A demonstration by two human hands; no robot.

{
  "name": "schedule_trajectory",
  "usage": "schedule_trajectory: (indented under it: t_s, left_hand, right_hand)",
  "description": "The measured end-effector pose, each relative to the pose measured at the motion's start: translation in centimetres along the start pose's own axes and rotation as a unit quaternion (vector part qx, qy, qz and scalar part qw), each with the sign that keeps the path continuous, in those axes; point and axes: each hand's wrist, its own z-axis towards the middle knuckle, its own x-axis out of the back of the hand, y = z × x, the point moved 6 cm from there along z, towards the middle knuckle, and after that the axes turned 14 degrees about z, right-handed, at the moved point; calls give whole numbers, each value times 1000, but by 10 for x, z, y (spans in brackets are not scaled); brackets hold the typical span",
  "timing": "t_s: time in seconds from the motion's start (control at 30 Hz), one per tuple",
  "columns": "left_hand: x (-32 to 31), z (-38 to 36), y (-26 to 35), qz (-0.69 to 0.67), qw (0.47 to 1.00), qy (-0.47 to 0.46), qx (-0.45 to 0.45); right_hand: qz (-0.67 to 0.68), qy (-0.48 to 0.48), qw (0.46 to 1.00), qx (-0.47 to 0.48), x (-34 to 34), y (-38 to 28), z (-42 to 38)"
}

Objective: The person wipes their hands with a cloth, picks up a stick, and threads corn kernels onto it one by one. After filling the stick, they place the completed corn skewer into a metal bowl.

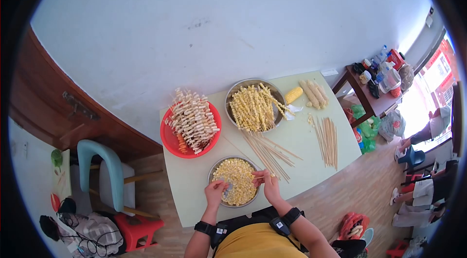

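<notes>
Hovering at lower centre of the frame, the right hand pinched a thin skewer angled toward upper right, while the left hand pinched kernels over the bowl of corn kernels directly beneath both.

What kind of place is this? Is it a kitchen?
Probably a small food-prep room or shop, not a proper kitchen: a table holds a metal bowl of corn pieces, loose bamboo skewers and a red basin of filled skewers.
</notes>
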Motion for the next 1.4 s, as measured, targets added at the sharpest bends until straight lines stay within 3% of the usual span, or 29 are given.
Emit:
schedule_trajectory:
  t_s: [0.07,0.17,0.33,0.4,0.7,1.0,1.2,1.27,1.4]
  left_hand:
    - [-15,-8,18,21,998,-55,-30]
    - [-27,-9,23,15,996,-55,-62]
    - [-15,-13,26,-18,999,-34,-27]
    - [-9,-10,23,-16,999,-19,-22]
    - [-15,-8,25,-2,999,-24,-41]
    - [-22,-12,38,16,999,-30,-32]
    - [-56,-33,83,22,989,-112,-94]
    - [-66,-38,98,59,978,-128,-153]
    - [-70,-36,96,22,979,-152,-137]
  right_hand:
    - [-1,-10,1000,-6,-9,9,-2]
    - [-7,-27,999,-17,-14,15,0]
    - [-14,-37,999,-20,-19,10,-2]
    - [43,3,999,22,-11,4,-4]
    - [6,11,993,118,-3,-26,-6]
    - [-5,46,995,93,2,-23,-4]
    - [-74,-6,995,74,-16,-11,-7]
    - [-64,-4,994,91,-20,-14,-6]
    - [-134,2,983,128,-19,-21,-7]
